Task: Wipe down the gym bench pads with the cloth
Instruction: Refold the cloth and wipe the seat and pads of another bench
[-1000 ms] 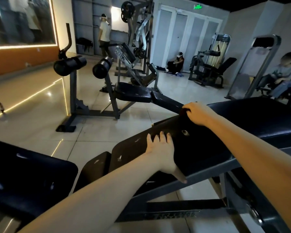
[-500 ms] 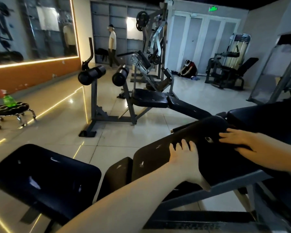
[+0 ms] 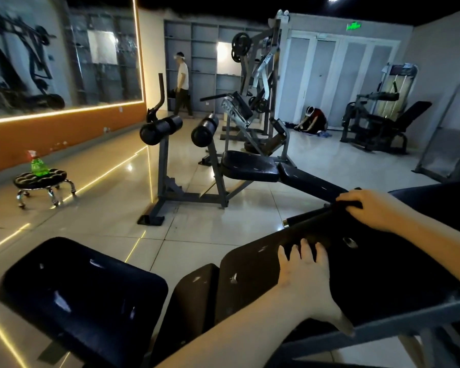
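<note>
- Draping the upper half of the bench's slanted back pad (image 3: pixel 250 269), the dark cloth (image 3: pixel 388 266) lay spread flat, nearly the same black as the vinyl, with one small pale mark on it.
- The left hand (image 3: pixel 307 277) lay palm down on the back pad at the cloth's lower edge. Its fingers were straight and slightly spread and its thumb stretched toward the near rail, so it pressed rather than gripped.
- The right hand (image 3: pixel 372 208) sat at the top end of the back pad, its fingers curled over the cloth's upper edge and holding it there.
- A grey steel frame (image 3: pixel 409 318) ran along the near side of the back pad, under the left thumb.
- Just below the back pad's lower end stood a narrow dark pad (image 3: pixel 194 293), and beyond that a wide, scuffed seat pad (image 3: pixel 77 288).
- Across the tiled floor (image 3: pixel 210 235) from the back pad stood a second bench (image 3: pixel 250 166) with two black roller pads (image 3: pixel 160 128).
- Far left of the back pad, a green spray bottle (image 3: pixel 37 166) stood on a low wheeled stool (image 3: pixel 41 181).
- Well behind the back pad, one person (image 3: pixel 182 83) stood by grey shelves and another (image 3: pixel 315 120) crouched by the doors.
</note>
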